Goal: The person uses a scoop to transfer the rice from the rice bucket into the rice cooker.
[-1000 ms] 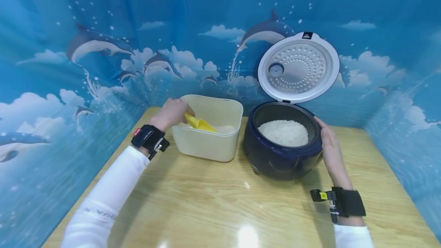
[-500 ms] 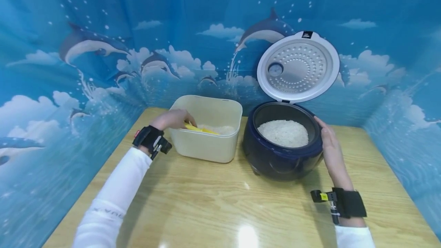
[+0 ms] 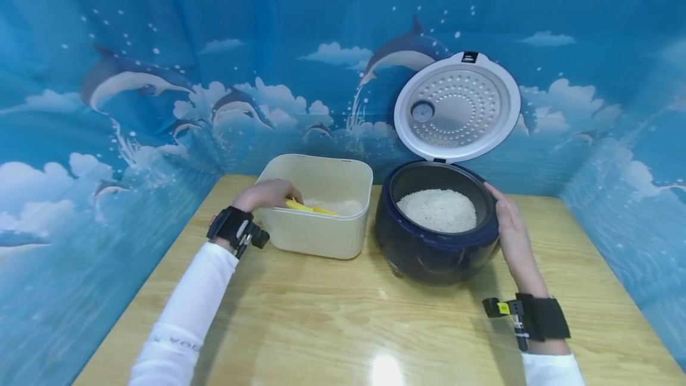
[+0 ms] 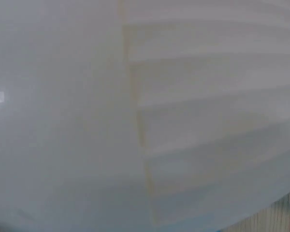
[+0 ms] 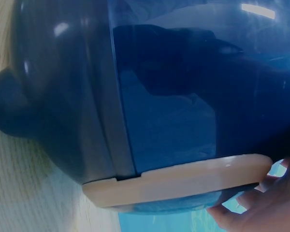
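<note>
My left hand reaches over the left rim of a cream plastic bin and grips a yellow scoop by its handle. The scoop lies low inside the bin, over the pale rice, its lower part hidden by the front wall. The left wrist view is filled by the bin's ribbed outer wall. My right hand rests with extended fingers against the right side of a dark blue rice cooker. White rice is heaped in the cooker's pot. In the right wrist view, fingers touch the cooker near a beige strip.
The cooker's round silver lid stands raised behind the pot. Bin and cooker sit side by side with a narrow gap on the wooden table. A blue dolphin-print curtain encloses the back and sides.
My left hand has lowered the scoop deeper into the bin, and its blade has tipped flatter. The right hand keeps its place on the cooker. The head view has shifted slightly.
</note>
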`<state>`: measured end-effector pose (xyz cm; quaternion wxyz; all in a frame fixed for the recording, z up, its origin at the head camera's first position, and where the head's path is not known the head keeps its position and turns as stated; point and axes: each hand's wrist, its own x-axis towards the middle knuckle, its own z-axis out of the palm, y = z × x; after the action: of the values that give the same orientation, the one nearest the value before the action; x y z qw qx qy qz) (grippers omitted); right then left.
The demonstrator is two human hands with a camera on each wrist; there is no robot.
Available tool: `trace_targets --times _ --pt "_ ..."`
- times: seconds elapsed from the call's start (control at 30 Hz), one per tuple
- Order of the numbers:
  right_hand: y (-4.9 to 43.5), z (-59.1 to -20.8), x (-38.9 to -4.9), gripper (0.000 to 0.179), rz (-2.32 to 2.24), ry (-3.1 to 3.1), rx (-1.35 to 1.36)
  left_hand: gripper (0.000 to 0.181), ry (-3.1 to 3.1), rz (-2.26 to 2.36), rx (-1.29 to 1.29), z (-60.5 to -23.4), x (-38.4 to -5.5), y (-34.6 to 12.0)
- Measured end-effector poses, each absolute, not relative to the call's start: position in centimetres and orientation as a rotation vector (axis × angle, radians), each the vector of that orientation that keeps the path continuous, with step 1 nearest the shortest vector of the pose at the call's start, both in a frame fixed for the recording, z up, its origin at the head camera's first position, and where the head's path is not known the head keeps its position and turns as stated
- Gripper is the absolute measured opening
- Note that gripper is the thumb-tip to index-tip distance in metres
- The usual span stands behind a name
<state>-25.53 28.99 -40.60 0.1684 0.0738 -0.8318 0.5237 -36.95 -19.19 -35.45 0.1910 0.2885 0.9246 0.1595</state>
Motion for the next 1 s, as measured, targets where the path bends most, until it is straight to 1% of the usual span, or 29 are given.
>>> trace_targets --times 0.27,0.5,0.8,1.0 --pt "29.0 -40.6 -25.7 0.054 1.484 -2.373 0.201 0.025 2.670 0.480 0.830 -35.6 -36.9 -19.3" --pt "29.1 -40.5 -25.7 0.054 1.500 -2.370 0.184 0.031 2.754 0.534 0.844 -35.9 -37.2 -19.1" --pt "29.0 -40.5 -25.8 0.054 1.502 -2.374 0.182 0.034 2.838 0.500 0.790 -35.6 -37.1 -19.2" --pt "29.0 -40.6 -25.6 0.054 1.490 -2.381 0.197 0.037 2.884 0.495 0.737 -34.8 -36.7 -19.7"
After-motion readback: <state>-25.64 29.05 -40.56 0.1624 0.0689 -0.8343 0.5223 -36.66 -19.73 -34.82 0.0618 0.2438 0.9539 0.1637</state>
